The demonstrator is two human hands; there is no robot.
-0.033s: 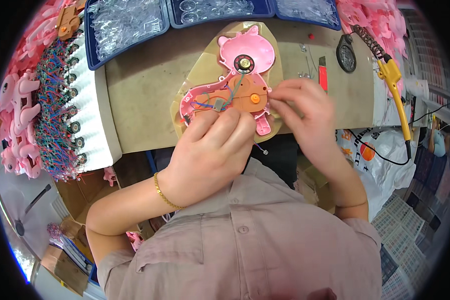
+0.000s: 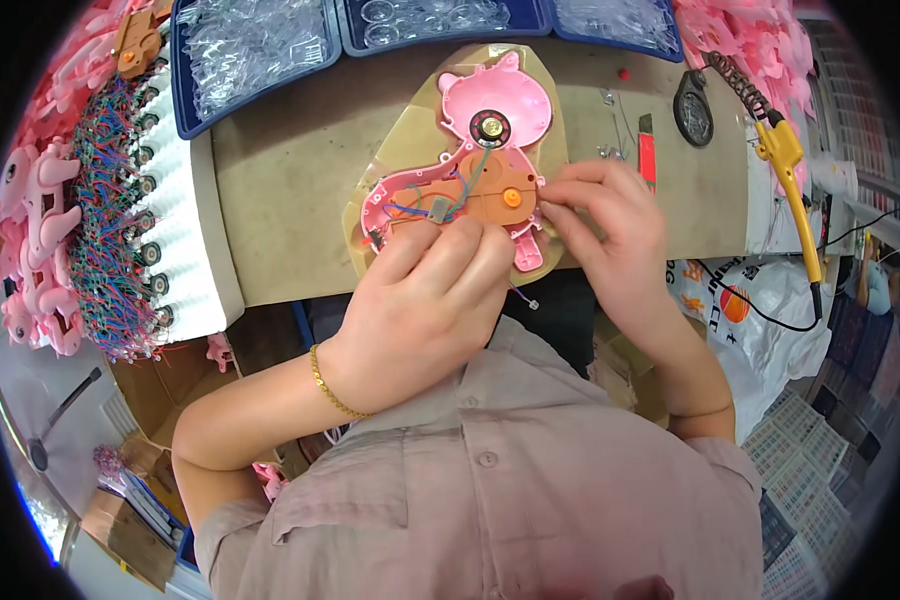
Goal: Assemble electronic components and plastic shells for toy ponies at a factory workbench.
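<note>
A pink animal-shaped toy shell half [image 2: 530,105] lies hollow side up in a yellowish holder [image 2: 390,140]. A round speaker [image 2: 492,128] sits in its head. In the body is an orange-brown gearbox [image 2: 485,195] with an orange knob, a small metal part [image 2: 438,208] and thin wires. My left hand [image 2: 425,290] is closed, its curled fingers over the shell's lower edge and their tips hidden. At the shell's right edge, my right hand [image 2: 610,215] pinches with thumb and forefinger; whatever lies between them is too small to make out. A white connector [image 2: 533,304] hangs below the shell.
Blue trays [image 2: 260,115] of clear plastic parts line the back. Wired speakers [image 2: 110,220] and pink toy parts [image 2: 40,200] crowd the left. To the right are a red-handled cutter [image 2: 647,160], a dark oval object [image 2: 693,108] and a yellow corded tool [image 2: 790,170] hanging from a coil.
The toy shell and its holder have shifted very slightly to the right. Both hands keep nearly the same place and grip.
</note>
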